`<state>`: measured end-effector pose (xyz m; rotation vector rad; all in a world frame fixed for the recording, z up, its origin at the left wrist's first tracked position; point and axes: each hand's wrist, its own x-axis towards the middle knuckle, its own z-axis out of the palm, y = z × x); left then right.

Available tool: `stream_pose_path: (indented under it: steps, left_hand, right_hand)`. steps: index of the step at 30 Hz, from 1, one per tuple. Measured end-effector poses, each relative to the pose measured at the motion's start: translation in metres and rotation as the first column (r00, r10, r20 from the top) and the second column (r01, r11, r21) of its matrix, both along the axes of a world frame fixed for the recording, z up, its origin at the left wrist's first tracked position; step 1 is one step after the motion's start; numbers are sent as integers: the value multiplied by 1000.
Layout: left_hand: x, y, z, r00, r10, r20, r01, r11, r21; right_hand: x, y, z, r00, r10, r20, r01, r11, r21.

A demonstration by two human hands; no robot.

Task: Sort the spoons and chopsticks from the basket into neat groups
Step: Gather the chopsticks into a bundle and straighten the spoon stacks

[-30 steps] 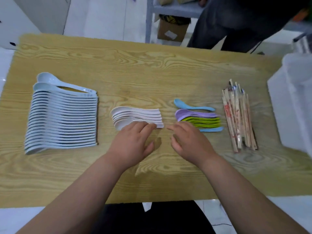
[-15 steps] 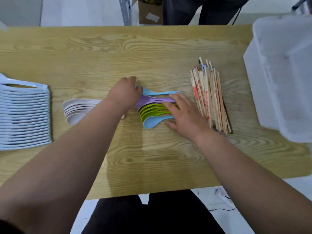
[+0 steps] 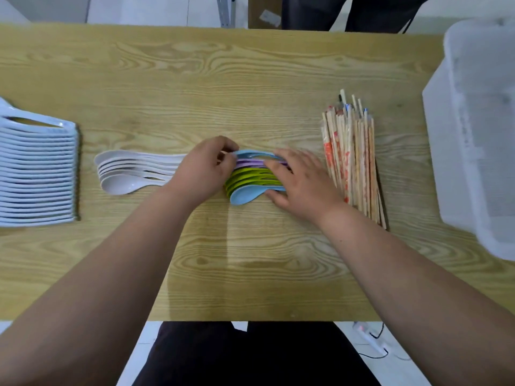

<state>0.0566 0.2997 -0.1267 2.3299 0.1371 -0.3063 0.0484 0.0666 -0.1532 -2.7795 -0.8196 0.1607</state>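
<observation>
**Both hands on the coloured spoons at mid-table**

The person stands at the near edge of a wooden table (image 3: 223, 79) with both arms stretched out over it. The coloured spoons (image 3: 250, 179) lie nested in a short row at the middle, bowls to the left and handles to the right. A far blue spoon (image 3: 256, 155) comes first, then purple ones (image 3: 249, 163), several green ones (image 3: 248, 174) and a near blue spoon (image 3: 243, 195).

The left hand (image 3: 204, 169) is at the bowl end of the row. Its fingers are curled in, and the fingertips have hold of the bowl end of the far blue spoon. The right hand (image 3: 302, 185) lies over the handles with its fingers nearly straight and spread. The fingers rest across the tops of the handles, and the thumb is against the handle of the near blue spoon; it grips nothing.

Just left of the left hand sits a small nested group of white spoons (image 3: 133, 171), bowls to the left. Further left, running off the edge of view, is a long row of pale blue spoons (image 3: 36, 174).

Right of the right hand, close by its wrist, the chopsticks (image 3: 352, 160) lie in a bundle pointing far to near, some in printed wrappers. The translucent white basket (image 3: 479, 135) stands at the right end of the table. Beyond the far edge a second person's dark trouser legs (image 3: 348, 12) are in sight, with a cardboard box (image 3: 264, 15) beside them.
</observation>
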Motion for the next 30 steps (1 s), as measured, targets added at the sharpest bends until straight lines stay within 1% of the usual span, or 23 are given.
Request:
stream_pose_path:
  steps: [1,3,5,6,9,14,17,21,24,30]
  left_hand:
    - [-7,1,-1,1000,-30,-1,30,999,-13]
    - [-21,2,-2,991,-135,8,135,991,26]
    - [-32,0,-7,971,-227,78,217,969,114]
    - [-35,-2,-10,959,-252,128,231,960,158]
    - [-39,-6,-13,940,-259,223,208,951,230]
    - [-41,-5,-16,933,-257,250,184,942,281]
    - [-41,-7,-18,913,-302,274,202,919,338]
    - [-40,-6,-20,908,-322,268,197,893,404]
    - [-36,-4,-21,907,-321,271,177,877,447]
    - [-36,-3,-21,915,-336,222,215,874,436]
  right_hand:
    - [-1,1,-2,999,-9,31,8,1000,13]
    - [-2,3,-5,995,-36,94,33,999,41]
    - [-4,6,-7,987,-69,145,59,996,70]
    - [-4,7,-8,984,-80,159,68,995,80]
    - [-5,9,-8,986,-74,149,62,994,87]
    - [-1,2,-9,1000,-20,23,19,998,52]
    - [-2,3,-11,1000,-19,-20,21,997,81]
    - [-4,8,-13,998,-48,-27,51,994,94]
    - [0,8,-14,998,-52,-30,54,996,64]
    - [6,4,-15,1000,11,2,-11,998,62]
